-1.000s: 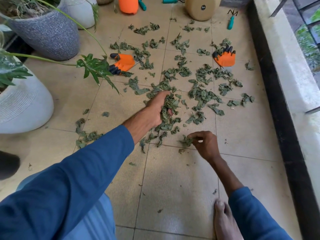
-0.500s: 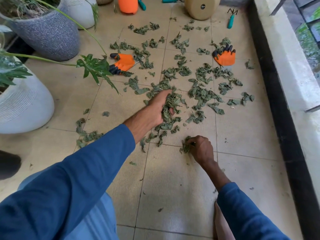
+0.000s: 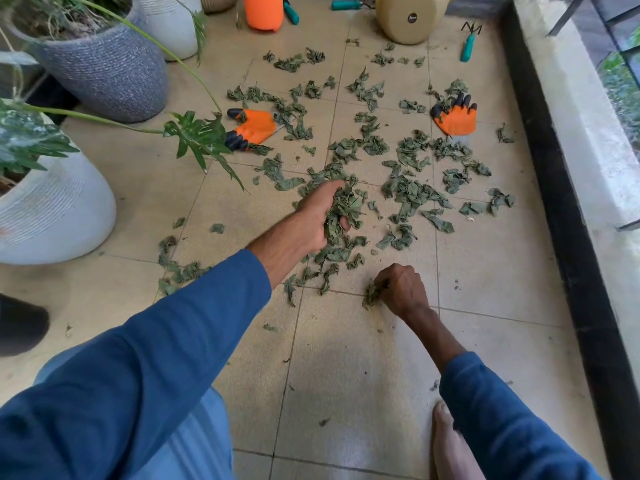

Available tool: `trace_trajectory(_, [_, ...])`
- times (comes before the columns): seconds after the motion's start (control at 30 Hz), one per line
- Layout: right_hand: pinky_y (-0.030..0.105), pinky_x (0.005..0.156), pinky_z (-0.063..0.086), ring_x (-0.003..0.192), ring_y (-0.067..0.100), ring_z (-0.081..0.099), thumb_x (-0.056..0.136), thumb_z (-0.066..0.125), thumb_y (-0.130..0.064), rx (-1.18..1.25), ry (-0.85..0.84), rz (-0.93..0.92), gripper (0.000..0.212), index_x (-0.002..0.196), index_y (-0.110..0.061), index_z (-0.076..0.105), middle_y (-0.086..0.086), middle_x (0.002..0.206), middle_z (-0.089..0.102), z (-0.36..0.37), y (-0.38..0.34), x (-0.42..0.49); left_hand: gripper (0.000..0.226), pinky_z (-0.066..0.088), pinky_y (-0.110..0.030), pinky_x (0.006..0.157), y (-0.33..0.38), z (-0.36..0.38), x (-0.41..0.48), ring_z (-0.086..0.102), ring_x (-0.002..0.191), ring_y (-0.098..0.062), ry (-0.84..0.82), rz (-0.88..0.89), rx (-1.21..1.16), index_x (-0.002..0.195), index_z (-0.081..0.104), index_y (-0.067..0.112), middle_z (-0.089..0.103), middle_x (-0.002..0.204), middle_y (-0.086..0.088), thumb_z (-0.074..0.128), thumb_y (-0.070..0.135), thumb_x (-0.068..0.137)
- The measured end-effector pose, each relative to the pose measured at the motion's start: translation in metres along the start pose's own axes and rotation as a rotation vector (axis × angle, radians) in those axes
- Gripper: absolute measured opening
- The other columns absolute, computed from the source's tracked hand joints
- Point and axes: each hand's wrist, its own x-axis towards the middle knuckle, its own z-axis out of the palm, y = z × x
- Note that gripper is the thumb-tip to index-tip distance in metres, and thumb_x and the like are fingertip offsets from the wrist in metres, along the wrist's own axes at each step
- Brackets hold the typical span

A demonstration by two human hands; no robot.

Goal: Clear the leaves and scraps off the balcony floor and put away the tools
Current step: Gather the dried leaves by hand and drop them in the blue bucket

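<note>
- Leaves lie scattered over the tiled balcony floor. They are thickest on the middle tiles ahead of you and thinner toward the pots on your left.
- Your left grip is clenched round a bunch of leaves. The bunch bulges out of the right side of the fist and hangs down to the loose pile just beneath it.
- Your right grip is low at the floor, its fingertips pinching a small clump. The clump sticks out to the left of the knuckles, right by a tile joint.
- The two grips are near each other, the left one farther from you, with a trail of leaves between them.
- One orange glove lies beyond your left grip, partly under a split plant leaf.
- The other orange glove lies toward the parapet, with leaves against its black fingertips.
- A teal-handled hand rake lies at the far right, apart from the leaves.
- A beige container and an orange container stand at the far edge.
- A grey woven pot and a white pot stand on your left.
- Your bare foot rests on the floor beside your right sleeve.
</note>
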Motion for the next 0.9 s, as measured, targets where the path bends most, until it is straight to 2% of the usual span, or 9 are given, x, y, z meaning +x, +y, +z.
trace_trajectory(0.13, [0.025,0.08,0.058,0.094,0.02,0.07,0.078,0.073,0.008,0.072,0.039,-0.045,0.028,0.1,-0.009,0.079,0.006,0.108,0.074,-0.01,-0.009,0.007,0.045,0.051,-0.031,0.052,0.002,-0.002,0.001,0.066,0.066,-0.019,0.014,0.005,0.007,0.125,0.065,0.011,0.072,0.113,-0.01,0.067,0.041,0.092])
trace_trajectory(0.23, [0.016,0.079,0.05,0.098,0.018,0.067,0.077,0.077,0.005,0.062,0.078,-0.119,0.025,0.096,-0.01,0.079,0.006,0.113,0.07,-0.018,-0.019,0.021,0.047,0.049,-0.029,0.048,0.002,-0.003,0.0,0.063,0.053,-0.017,0.014,0.002,-0.016,0.126,0.065,0.009,0.07,0.101,-0.008,0.068,0.04,0.091])
trace_trajectory(0.33, [0.019,0.075,0.055,0.092,0.019,0.07,0.075,0.076,0.008,0.032,0.046,-0.191,0.026,0.094,-0.009,0.078,0.007,0.112,0.071,-0.013,-0.029,0.037,0.04,0.046,-0.025,0.04,0.003,-0.004,-0.005,0.06,0.044,-0.015,0.018,0.011,-0.009,0.121,0.064,0.009,0.066,0.089,-0.007,0.067,0.037,0.092])
trace_trajectory(0.47, [0.028,0.068,0.061,0.079,0.015,0.071,0.082,0.07,0.006,0.018,-0.017,-0.182,0.02,0.091,-0.011,0.075,0.004,0.099,0.074,0.007,-0.037,0.036,0.036,0.046,-0.024,0.042,0.005,-0.006,-0.009,0.059,0.046,-0.016,0.022,0.014,-0.018,0.118,0.066,0.009,0.067,0.081,-0.006,0.068,0.034,0.092])
trace_trajectory(0.63, [0.026,0.066,0.06,0.071,0.017,0.072,0.085,0.066,0.003,-0.038,0.008,-0.165,0.023,0.099,-0.011,0.077,0.003,0.09,0.077,0.015,-0.034,0.02,0.038,0.046,-0.024,0.042,0.007,-0.01,-0.009,0.061,0.049,-0.016,0.025,0.034,-0.03,0.122,0.066,0.011,0.068,0.086,-0.006,0.068,0.035,0.093])
trace_trajectory(0.73, [0.027,0.063,0.056,0.066,0.018,0.067,0.091,0.061,0.0,-0.102,-0.026,-0.176,0.019,0.101,-0.01,0.074,0.003,0.084,0.074,0.015,-0.034,0.011,0.034,0.046,-0.024,0.042,0.007,-0.012,-0.009,0.06,0.046,-0.015,0.028,0.034,-0.009,0.117,0.065,0.013,0.068,0.088,-0.005,0.068,0.036,0.093])
trace_trajectory(0.83, [0.025,0.058,0.043,0.061,0.018,0.054,0.1,0.051,-0.005,-0.161,-0.071,-0.227,0.016,0.111,-0.006,0.063,0.004,0.084,0.067,0.015,-0.042,0.004,0.029,0.044,-0.023,0.04,0.007,-0.012,-0.01,0.059,0.043,-0.014,0.021,0.032,-0.022,0.112,0.065,0.013,0.066,0.083,-0.005,0.068,0.035,0.093])
trace_trajectory(0.9, [0.023,0.055,0.039,0.06,0.019,0.05,0.105,0.041,-0.008,-0.16,-0.086,-0.221,0.018,0.11,-0.004,0.057,0.005,0.079,0.059,0.017,-0.048,0.004,0.026,0.044,-0.022,0.039,0.007,-0.011,-0.012,0.058,0.042,-0.014,0.018,0.03,-0.025,0.109,0.065,0.013,0.066,0.081,-0.005,0.068,0.034,0.094])
